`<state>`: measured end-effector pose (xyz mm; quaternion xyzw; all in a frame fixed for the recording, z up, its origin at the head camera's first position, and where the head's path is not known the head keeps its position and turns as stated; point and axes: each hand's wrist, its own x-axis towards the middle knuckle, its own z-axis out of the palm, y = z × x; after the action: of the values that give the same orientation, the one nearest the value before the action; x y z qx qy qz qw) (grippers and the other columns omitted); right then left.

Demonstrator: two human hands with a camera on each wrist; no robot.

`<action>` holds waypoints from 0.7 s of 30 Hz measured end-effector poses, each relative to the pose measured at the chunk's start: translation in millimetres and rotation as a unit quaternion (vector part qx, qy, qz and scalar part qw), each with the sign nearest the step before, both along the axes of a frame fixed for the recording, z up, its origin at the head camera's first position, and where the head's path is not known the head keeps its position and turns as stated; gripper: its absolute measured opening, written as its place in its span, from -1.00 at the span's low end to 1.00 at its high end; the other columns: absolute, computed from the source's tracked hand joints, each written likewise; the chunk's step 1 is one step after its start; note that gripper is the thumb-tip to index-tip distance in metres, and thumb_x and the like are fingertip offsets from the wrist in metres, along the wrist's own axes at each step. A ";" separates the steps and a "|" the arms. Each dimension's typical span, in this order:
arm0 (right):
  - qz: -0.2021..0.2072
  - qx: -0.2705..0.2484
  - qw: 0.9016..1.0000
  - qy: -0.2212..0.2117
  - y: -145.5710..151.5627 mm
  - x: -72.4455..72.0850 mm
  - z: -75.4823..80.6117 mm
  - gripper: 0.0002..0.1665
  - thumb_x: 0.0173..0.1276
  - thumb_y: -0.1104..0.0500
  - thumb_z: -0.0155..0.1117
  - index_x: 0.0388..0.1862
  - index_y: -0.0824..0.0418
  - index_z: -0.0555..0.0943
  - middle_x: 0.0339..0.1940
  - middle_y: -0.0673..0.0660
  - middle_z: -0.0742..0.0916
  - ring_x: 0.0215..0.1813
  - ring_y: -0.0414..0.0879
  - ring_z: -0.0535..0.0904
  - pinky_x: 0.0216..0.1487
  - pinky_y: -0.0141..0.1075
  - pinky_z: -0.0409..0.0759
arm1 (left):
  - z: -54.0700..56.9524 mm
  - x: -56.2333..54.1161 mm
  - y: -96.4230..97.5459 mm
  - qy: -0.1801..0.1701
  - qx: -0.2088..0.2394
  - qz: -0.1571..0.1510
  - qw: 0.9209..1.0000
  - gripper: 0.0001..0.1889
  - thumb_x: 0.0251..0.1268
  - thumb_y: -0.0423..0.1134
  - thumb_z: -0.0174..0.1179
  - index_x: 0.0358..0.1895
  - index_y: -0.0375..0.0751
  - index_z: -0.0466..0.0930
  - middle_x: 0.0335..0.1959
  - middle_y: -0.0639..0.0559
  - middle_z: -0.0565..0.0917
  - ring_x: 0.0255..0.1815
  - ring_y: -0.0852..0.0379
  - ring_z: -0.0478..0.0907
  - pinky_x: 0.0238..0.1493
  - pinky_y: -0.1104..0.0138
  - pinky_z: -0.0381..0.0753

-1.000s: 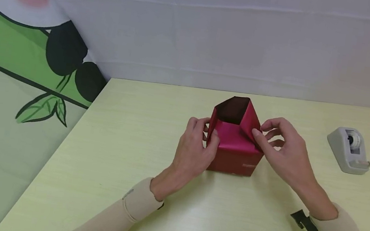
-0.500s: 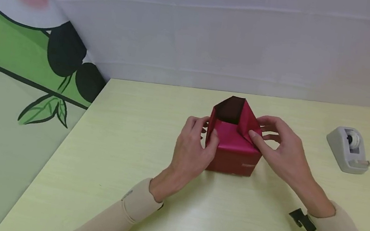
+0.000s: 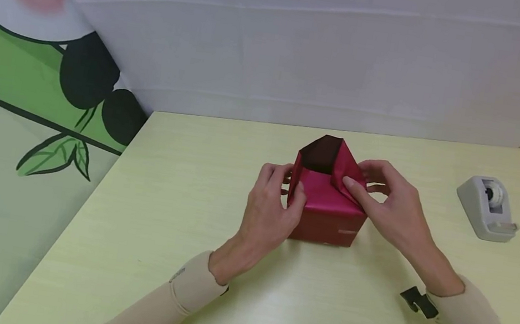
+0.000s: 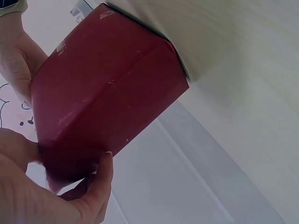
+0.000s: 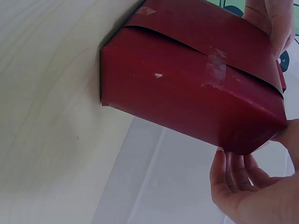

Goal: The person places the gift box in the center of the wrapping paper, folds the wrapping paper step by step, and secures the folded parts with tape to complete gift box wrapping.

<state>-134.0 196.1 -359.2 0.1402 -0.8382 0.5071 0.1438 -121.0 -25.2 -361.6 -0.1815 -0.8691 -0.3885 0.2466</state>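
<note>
A box wrapped in shiny red paper (image 3: 321, 226) stands upright on the pale table, its top end partly open onto a dark inside. The front flap (image 3: 319, 187) of the paper is folded in over the top. My left hand (image 3: 269, 208) grips the left edge of the paper, thumb in front and fingers behind. At the right corner my right hand (image 3: 397, 205) pinches the side flap (image 3: 347, 169), thumb on the inner fold. Clear tape (image 5: 216, 70) shows on a paper seam in the right wrist view. The box's contents are hidden.
A grey tape dispenser (image 3: 487, 210) with a roll sits on the table (image 3: 135, 255) to the right. A pale cloth (image 3: 307, 51) hangs behind the table's back edge. A black clip-like piece (image 3: 419, 302) is at my right sleeve.
My right hand has moved slightly left and inward, bending the right flap a little over the top opening. The left hand keeps its hold almost unmoved.
</note>
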 end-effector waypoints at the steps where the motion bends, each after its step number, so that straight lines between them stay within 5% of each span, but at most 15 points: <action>1: 0.000 0.002 1.000 0.000 1.4 -0.8 0.3 -0.55 0.42 0.09 0.43 0.19 0.26 0.59 -0.02 0.14 0.75 -0.08 -0.30 0.60 -0.05 -0.53 0.58 | -0.1 -0.4 1.8 0.001 0.002 -0.001 1.000 -0.66 0.38 -0.35 0.23 0.15 -0.45 0.58 -0.07 -0.20 0.54 -0.11 -0.01 0.61 -0.16 0.33 0.75; 10: 0.009 0.015 1.000 -0.010 15.8 -5.6 5.4 -0.54 0.41 0.07 0.44 0.19 0.24 0.60 0.00 0.16 0.75 -0.03 0.01 0.68 -0.06 -0.54 0.55 | 0.2 -3.2 17.0 0.009 0.004 -0.001 1.000 -0.67 0.38 -0.37 0.22 0.14 -0.46 0.58 -0.08 -0.21 0.54 -0.12 -0.02 0.62 -0.19 0.38 0.74; 21: 0.010 0.021 0.999 -0.030 31.2 -12.4 8.1 -0.57 0.39 0.04 0.47 0.13 0.19 0.61 -0.03 0.10 0.75 -0.07 0.01 0.73 -0.17 -0.48 0.51 | 2.0 -5.0 33.5 0.012 0.005 0.005 1.000 -0.63 0.36 -0.36 0.24 0.17 -0.46 0.56 -0.07 -0.20 0.54 -0.13 -0.01 0.61 -0.19 0.35 0.75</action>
<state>-146.4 227.3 -351.1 0.1366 -0.8513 0.4944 0.1101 -126.0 8.3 -359.6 -0.1802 -0.8650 -0.3895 0.2599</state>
